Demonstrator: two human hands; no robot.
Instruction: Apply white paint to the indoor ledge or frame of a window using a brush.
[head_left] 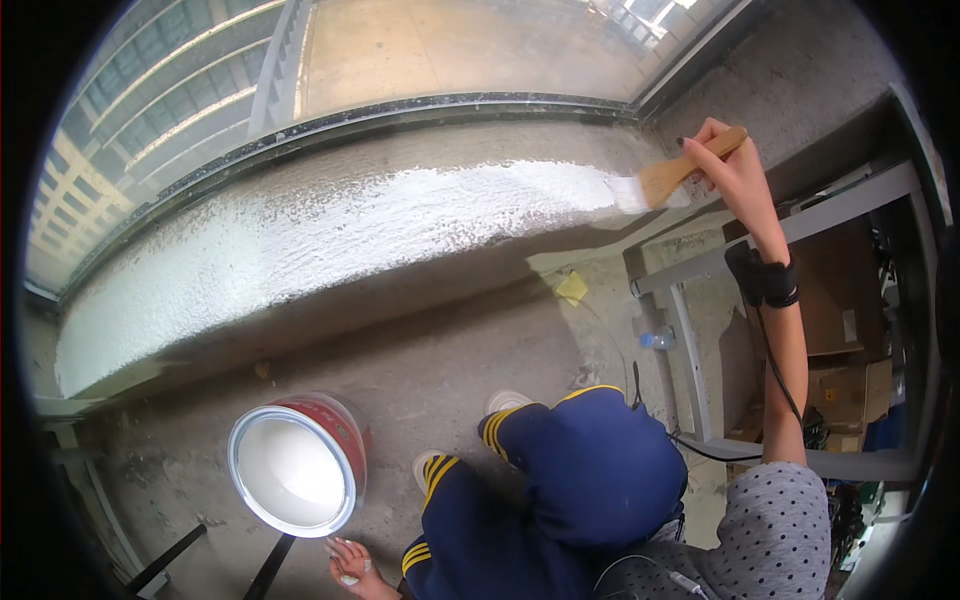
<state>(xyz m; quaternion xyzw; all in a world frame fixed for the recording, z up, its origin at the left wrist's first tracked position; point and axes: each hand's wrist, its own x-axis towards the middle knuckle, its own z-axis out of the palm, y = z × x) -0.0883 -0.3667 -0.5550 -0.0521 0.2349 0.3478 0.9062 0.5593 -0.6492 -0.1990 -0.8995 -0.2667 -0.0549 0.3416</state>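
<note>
Two hands are ours here: with the right hand (738, 178) we grip the wooden handle of a flat brush (664, 182), its bristles touching the far right end of a white coat (400, 215) on the concrete ledge (545, 137) below the window. Our left hand (354, 568) — empty, fingers loosely spread, white smudges on it — is low at the near side, just beside the red bucket (346, 425). That bucket, white inside, stands on the floor (455, 345) to the left of our knees.
</note>
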